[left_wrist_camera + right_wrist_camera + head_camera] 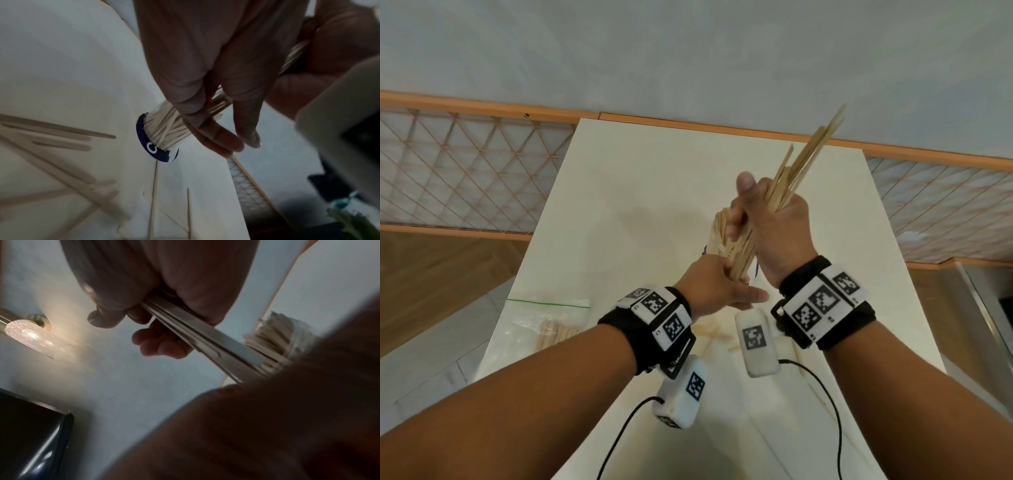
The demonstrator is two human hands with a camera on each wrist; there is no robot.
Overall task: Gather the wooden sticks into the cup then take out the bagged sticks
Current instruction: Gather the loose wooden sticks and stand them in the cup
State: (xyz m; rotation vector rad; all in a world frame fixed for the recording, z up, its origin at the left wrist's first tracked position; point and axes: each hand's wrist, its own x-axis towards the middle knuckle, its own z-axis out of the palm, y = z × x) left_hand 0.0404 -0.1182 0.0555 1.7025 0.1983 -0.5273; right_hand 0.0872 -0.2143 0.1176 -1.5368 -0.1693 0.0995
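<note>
On the left of the white table lies a clear zip bag with flat wooden sticks inside it — these bagged sticks come out later, so they can wait. Next comes the left hand. Its fingers are curled round the clear cup, which has a dark blue bottom, and the cup is tipped over to one side and already quite full of sticks. It is best to hold the cup firm and still, with its open mouth turned toward the other hand, so the new sticks have an easy way in. A few loose sticks lie on the table near the cup, and they need picking up too. Then comes the right hand. It is closed tight round a bundle of wooden sticks, with the long ends poking up and away and the low ends right at the cup's mouth. I think the good way is to keep all the low ends together like one fat pencil, and slide them in slowly — not push hard. If the bundle spreads, some sticks may miss the rim and fall. The hand should let go only when the ends sit deep inside.
</note>
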